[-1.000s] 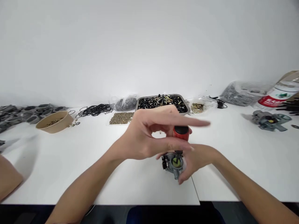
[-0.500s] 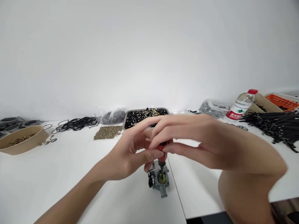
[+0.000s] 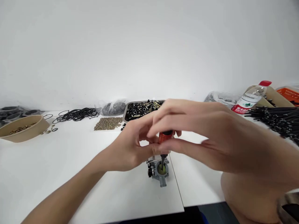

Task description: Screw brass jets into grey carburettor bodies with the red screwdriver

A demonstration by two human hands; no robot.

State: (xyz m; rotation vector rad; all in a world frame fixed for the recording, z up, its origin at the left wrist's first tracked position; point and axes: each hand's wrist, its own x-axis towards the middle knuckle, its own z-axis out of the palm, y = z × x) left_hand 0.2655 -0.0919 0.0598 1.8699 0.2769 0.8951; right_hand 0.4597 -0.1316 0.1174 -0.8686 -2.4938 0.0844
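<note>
A grey metal carburetor-like part (image 3: 161, 174) lies on the white table, with a round greenish-brass disc in its bore. Above it stands a red and black screwdriver (image 3: 165, 137), nearly upright, its tip down at the disc. My left hand (image 3: 133, 147) pinches the lower handle between thumb and fingers. From the right, my right hand (image 3: 198, 133) has its thumb and fingers around the handle's upper part, covering some of it. The exact contact of the tip with the disc is too small to tell.
Behind the hands sits a metal tray (image 3: 125, 113) of mixed black and brass parts, beside brass pieces (image 3: 108, 123) and black rings (image 3: 78, 114). A tan bowl (image 3: 39, 126) stands left. A bottle (image 3: 251, 98) and black hoses (image 3: 277, 121) are at right.
The camera view has shifted, so the table items appear higher. My right hand has turned around the handle and come closer to the camera. The screwdriver handle leans slightly more to the right.
</note>
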